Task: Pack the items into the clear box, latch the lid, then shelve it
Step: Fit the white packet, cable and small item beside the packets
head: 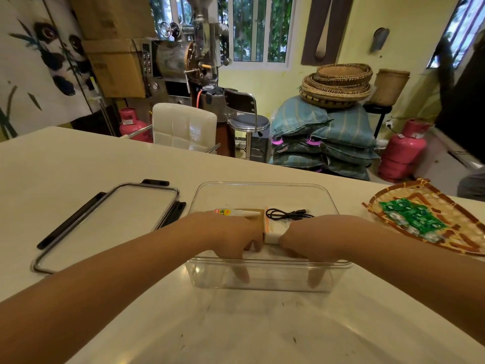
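Note:
The clear box (262,189) stands open on the white table in front of me. Inside it lie a glue tube (236,212), a coiled black cable (288,214) and a white packet (274,232) with an orange edge. Both hands reach down into the box. My left hand (236,235) and my right hand (312,239) grip the white packet from either side, fingers curled down to the box floor. The lid (110,219), clear with black latches, lies flat on the table left of the box.
A woven bamboo tray (451,229) holding several green sachets (414,216) sits at the right of the table. Beyond the far table edge stand a white chair (183,126), a stool, pink gas cylinders and stacked sacks.

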